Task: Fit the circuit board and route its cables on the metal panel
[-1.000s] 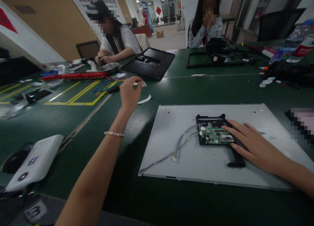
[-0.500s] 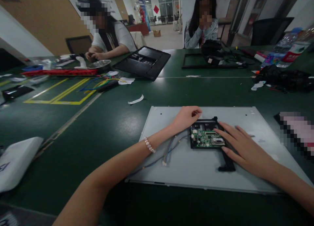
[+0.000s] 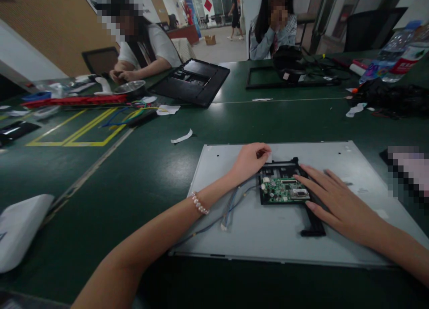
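A grey metal-backed flat panel [image 3: 248, 242] lies on the table before me. On it rests a black plastic bracket [image 3: 313, 222] that carries a green circuit board [image 3: 284, 190]. My left hand [image 3: 252, 159] is at the bracket's upper left corner, thumb and fingers pinched together. A small whitish piece shows by its fingertips, too unclear to name. My right hand [image 3: 335, 199] lies flat with fingers spread, its fingertips on the bracket's right side and the board's edge. A thin bundle of cables [image 3: 231, 206] runs from the board's left side, under my left forearm.
Across the table are a black plastic casing [image 3: 191, 83], a black frame [image 3: 259, 85] and plastic bottles [image 3: 402, 61]. A white box-shaped object [image 3: 23, 228] sits at left, a phone-like slab [image 3: 409, 170] at right. A paper strip [image 3: 182, 136] lies beyond the panel. Two people sit opposite.
The view has shifted slightly. Both hands keep nearly the same places on the panel and bracket. A walking person has come into sight in the background.
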A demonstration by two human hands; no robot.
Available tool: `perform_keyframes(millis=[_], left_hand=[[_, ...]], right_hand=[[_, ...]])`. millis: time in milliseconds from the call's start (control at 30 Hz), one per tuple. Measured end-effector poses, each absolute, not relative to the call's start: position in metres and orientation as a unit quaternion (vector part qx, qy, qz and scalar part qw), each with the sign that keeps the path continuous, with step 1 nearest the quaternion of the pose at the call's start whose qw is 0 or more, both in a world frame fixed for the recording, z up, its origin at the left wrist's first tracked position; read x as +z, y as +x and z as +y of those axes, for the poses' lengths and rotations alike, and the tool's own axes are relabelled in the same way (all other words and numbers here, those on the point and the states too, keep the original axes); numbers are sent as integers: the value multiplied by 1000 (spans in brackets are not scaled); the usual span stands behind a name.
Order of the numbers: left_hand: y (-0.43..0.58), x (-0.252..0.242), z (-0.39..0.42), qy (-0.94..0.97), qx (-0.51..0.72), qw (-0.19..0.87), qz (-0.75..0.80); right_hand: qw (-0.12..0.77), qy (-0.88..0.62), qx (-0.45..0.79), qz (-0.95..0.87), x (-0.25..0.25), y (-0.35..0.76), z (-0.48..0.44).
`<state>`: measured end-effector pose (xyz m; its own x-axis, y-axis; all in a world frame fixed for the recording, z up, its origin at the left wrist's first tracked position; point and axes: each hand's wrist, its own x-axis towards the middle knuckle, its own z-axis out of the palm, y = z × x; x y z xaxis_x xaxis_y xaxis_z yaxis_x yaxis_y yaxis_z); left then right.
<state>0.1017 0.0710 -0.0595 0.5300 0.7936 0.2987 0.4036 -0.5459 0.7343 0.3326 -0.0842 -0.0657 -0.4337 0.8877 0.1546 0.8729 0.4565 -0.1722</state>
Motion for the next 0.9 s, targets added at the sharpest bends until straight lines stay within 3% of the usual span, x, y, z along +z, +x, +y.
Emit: perform_keyframes(millis=[167,400,633,900], left_hand=[[100,-62,70,861,288,198,369],[100,-58,70,862,312,174,358],[101,-60,65,898,249,134,337],[83,-39,91,869,310,160,352]], right_hand=[[113,-522,39,-845,-65,332,-84],[110,-522,41,-845,-65,331,-85],[111,-522,39,-845,-66,333,-83],[125,-519,37,-845,-68,333,-86]])
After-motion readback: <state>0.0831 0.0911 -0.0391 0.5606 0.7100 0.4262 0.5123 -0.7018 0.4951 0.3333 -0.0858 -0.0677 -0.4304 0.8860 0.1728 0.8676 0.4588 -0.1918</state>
